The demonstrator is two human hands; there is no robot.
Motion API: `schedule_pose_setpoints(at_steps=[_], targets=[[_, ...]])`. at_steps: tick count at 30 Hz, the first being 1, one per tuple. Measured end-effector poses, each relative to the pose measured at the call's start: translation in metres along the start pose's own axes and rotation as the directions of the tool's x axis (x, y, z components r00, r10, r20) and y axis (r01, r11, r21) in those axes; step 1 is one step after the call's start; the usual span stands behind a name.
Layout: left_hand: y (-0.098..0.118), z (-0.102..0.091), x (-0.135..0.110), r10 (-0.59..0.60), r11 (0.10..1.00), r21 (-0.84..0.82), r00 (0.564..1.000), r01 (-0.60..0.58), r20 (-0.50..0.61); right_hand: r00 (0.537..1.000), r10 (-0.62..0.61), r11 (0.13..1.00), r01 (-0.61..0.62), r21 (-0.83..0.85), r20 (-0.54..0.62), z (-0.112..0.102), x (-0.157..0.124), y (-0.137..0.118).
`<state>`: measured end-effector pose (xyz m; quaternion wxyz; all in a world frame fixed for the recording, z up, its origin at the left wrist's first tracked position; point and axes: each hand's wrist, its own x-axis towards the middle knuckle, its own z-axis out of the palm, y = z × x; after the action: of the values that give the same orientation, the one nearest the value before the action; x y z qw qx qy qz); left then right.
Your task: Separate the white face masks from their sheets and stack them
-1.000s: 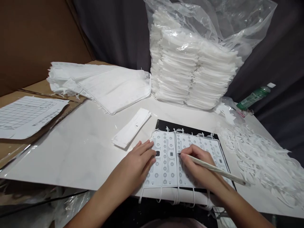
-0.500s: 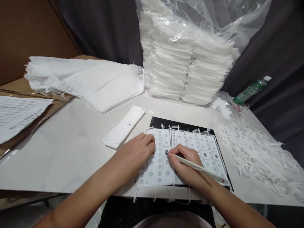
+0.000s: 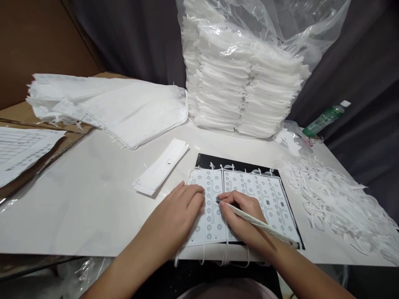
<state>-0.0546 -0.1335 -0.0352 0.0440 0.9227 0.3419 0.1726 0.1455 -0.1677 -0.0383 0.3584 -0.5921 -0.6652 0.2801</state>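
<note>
My right hand (image 3: 241,209) grips a slim, pale pen-like tool (image 3: 264,226), its back end pointing down to the right. The tip is at a small dark square (image 3: 217,199) on a white perforated sheet (image 3: 215,236); fingertips partly hide it. Rings and cut-out shapes cover the sheet, and white strands stick out from its top and bottom edges. My left hand (image 3: 183,207) lies over the sheet's left part, fingers stretched out and pressing down. Two more dark squares (image 3: 267,202) show to the right. A black board (image 3: 240,163) lies underneath.
Folded white strips (image 3: 162,168) lie left of the board, with a stack of white sheets (image 3: 146,112) behind. A clear bag of stacked white pieces (image 3: 246,79) stands at the back. White scraps (image 3: 343,207) and a green bottle (image 3: 326,119) are at right; a printed form (image 3: 25,151) is at left.
My left hand has shifted slightly and flattened, its fingers less curled. The right hand keeps the tool at nearly the same spot. The whole view has moved a little.
</note>
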Motion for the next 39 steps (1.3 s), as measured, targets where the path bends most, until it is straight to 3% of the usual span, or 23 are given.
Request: schedule_pose_setpoints(at_steps=[4,7,9,11,14,17,18,20,22,24,28,36,39], targets=[[0.007,0.013,-0.006,0.002,1.0,-0.003,1.0,-0.002,0.019,0.976,-0.219,0.955,0.218,-0.203,0.019,0.008,-0.003,-0.001],[0.005,0.018,-0.008,0.003,1.0,0.031,0.998,-0.005,0.062,0.908,-0.405,0.813,0.413,-0.411,0.111,0.015,-0.007,-0.003],[0.002,0.019,-0.009,0.002,0.999,0.037,0.996,-0.005,0.086,0.89,-0.442,0.758,0.435,-0.485,0.108,0.01,-0.007,-0.003],[0.0,0.019,-0.01,0.006,0.999,0.036,0.996,-0.009,0.092,0.913,-0.407,0.772,0.344,-0.535,-0.001,-0.007,-0.006,0.001],[-0.003,0.018,-0.01,0.014,1.0,0.02,0.997,-0.016,0.072,0.919,-0.301,0.804,0.102,-0.586,-0.254,-0.045,-0.005,0.014],[-0.004,0.013,-0.01,0.004,1.0,-0.012,0.998,-0.003,0.07,0.901,-0.028,0.878,-0.185,-0.441,-0.433,-0.067,-0.007,0.023],[-0.003,0.011,-0.009,-0.002,1.0,-0.016,0.997,0.003,0.072,0.9,0.092,0.916,-0.245,-0.317,-0.427,-0.067,-0.008,0.023],[0.002,0.007,-0.007,-0.01,1.0,-0.01,0.998,0.011,0.059,0.912,0.274,0.955,-0.295,-0.021,-0.306,-0.057,-0.011,0.021],[0.012,0.004,-0.003,0.002,1.0,-0.007,1.0,-0.002,0.026,0.927,0.334,0.933,-0.299,0.202,-0.171,-0.041,-0.013,0.018],[0.024,0.006,0.001,0.032,0.999,-0.022,0.999,-0.032,0.005,0.936,0.337,0.91,-0.295,0.291,-0.105,-0.028,-0.012,0.015],[0.04,0.021,0.003,0.062,0.996,-0.061,0.998,-0.061,0.014,0.947,0.307,0.925,-0.271,0.267,-0.1,-0.021,-0.01,0.017],[0.036,0.026,0.004,0.104,0.995,0.006,0.993,-0.104,0.057,0.97,0.211,0.972,-0.195,0.135,-0.118,-0.026,-0.01,0.02],[0.037,0.026,0.004,0.107,0.994,0.007,0.993,-0.107,0.047,0.988,0.094,0.995,-0.095,-0.001,-0.118,-0.022,-0.013,0.018]])
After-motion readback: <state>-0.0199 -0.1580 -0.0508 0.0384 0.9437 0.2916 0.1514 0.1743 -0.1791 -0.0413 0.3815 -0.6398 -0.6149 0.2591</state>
